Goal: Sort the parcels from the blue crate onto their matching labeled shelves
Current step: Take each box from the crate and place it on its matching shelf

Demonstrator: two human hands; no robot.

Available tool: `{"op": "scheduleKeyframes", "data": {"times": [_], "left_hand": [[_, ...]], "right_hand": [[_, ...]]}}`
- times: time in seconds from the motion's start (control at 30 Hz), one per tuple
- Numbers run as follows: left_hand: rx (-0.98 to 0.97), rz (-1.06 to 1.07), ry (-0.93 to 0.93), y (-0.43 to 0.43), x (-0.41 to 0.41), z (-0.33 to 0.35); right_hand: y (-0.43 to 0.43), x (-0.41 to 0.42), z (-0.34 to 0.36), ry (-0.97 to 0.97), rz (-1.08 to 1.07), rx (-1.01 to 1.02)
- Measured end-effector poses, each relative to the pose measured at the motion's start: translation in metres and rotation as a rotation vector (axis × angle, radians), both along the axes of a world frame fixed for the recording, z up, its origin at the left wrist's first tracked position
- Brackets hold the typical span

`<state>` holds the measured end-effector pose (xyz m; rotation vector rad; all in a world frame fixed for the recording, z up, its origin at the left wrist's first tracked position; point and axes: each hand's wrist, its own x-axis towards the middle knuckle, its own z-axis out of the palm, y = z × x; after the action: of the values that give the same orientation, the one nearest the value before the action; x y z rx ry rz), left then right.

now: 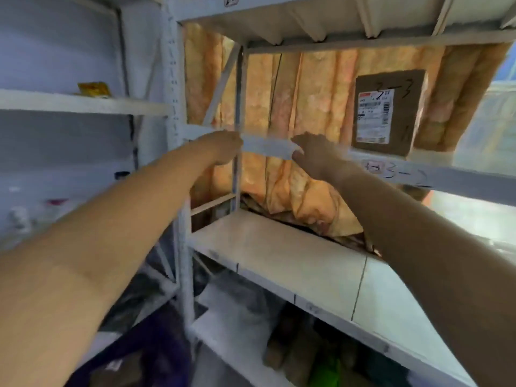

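Both my arms reach forward to the middle shelf rail [446,178] of a white metal rack. My left hand [223,146] and my right hand [312,152] grip the two ends of a flat white parcel [268,146], which lies level with the rail; blur hides its edges. A brown cardboard parcel [388,113] with a white shipping label and "3-3" written on it stands upright on that shelf to the right. Handwriting that starts with "3-" marks the rail below it. The blue crate is out of view.
An orange curtain [307,93] hangs behind the rack. Below lies a bare pale shelf board [279,261]. A second rack on the left carries a yellow packet [93,89]. Dark bags [139,344] and a green item [326,370] sit near the floor.
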<state>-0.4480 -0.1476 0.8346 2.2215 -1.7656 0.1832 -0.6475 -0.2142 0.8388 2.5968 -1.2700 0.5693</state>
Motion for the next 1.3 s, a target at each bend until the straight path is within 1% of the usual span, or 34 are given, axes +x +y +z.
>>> {"op": "scheduleKeyframes", "data": {"times": [0.07, 0.13, 0.2, 0.27, 0.4, 0.53, 0.7, 0.8, 0.9, 0.97, 1.13, 1.3], "left_hand": [[-0.008, 0.058, 0.014, 0.031, 0.03, -0.009], [-0.017, 0.187, -0.033, 0.077, 0.073, -0.037], [0.062, 0.316, -0.093, 0.124, 0.101, -0.068], [0.135, 0.396, -0.085, 0.166, 0.118, -0.09], [0.238, 0.47, -0.058, 0.219, 0.145, -0.142], [0.261, 0.476, 0.046, 0.247, 0.166, -0.193], [0.301, 0.474, 0.055, 0.28, 0.208, -0.246], [0.297, 0.49, 0.105, 0.3, 0.249, -0.27], [0.271, 0.532, 0.11, 0.319, 0.283, -0.287], [0.289, 0.527, 0.109, 0.327, 0.299, -0.3], [0.412, 0.477, 0.124, 0.323, 0.339, -0.332], [0.451, 0.474, 0.193, 0.298, 0.371, -0.371]], "right_hand": [[0.021, 0.037, -0.019, 0.017, 0.09, 0.04], [0.047, 0.075, -0.044, 0.017, 0.2, 0.108], [0.073, 0.107, -0.071, 0.01, 0.314, 0.169], [0.103, 0.135, -0.099, 0.064, 0.411, 0.245], [0.144, 0.171, -0.143, 0.183, 0.486, 0.3], [0.172, 0.207, -0.178, 0.25, 0.499, 0.371], [0.201, 0.267, -0.224, 0.326, 0.57, 0.483], [0.216, 0.314, -0.253, 0.397, 0.608, 0.505], [0.229, 0.353, -0.278, 0.389, 0.594, 0.533], [0.236, 0.374, -0.294, 0.407, 0.588, 0.547], [0.238, 0.417, -0.329, 0.427, 0.577, 0.597], [0.199, 0.452, -0.364, 0.532, 0.56, 0.638]]}}
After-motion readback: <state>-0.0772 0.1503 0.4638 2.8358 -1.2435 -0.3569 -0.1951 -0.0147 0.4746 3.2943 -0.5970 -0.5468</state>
